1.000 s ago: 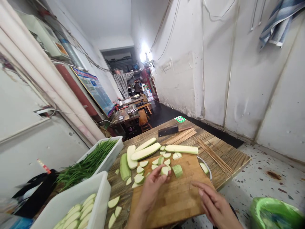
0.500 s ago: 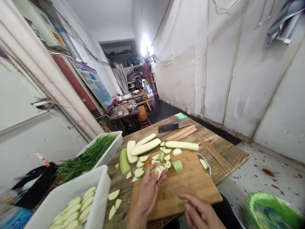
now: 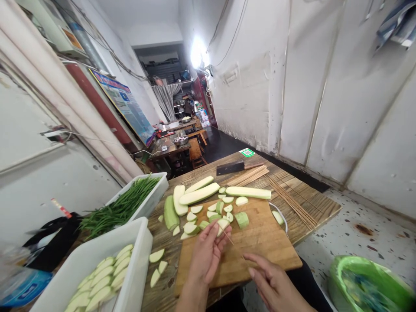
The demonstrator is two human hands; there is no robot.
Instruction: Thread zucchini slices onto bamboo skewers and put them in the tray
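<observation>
My left hand [image 3: 205,256] is over the wooden cutting board [image 3: 263,249], and its fingertips pinch a pale green zucchini slice [image 3: 222,224]. Low at the right, my right hand [image 3: 273,284] has its fingers closed on a thin bamboo skewer [image 3: 228,238]. The skewer's tip points up at the held slice. More cut slices [image 3: 191,227] lie heaped at the board's far left corner. A short zucchini chunk [image 3: 242,219] stands on the board just beyond the held slice.
Long zucchini halves [image 3: 248,192] and a bundle of skewers [image 3: 292,201] lie past the board, with a cleaver [image 3: 230,167] at the table's far end. White bins at left hold chives [image 3: 130,203] and zucchini slices [image 3: 97,279]. A green bucket [image 3: 370,286] stands on the floor at right.
My left hand drew back from the slice pile with a slice in its fingertips. My right hand moved left toward it, and a skewer now shows between the two hands.
</observation>
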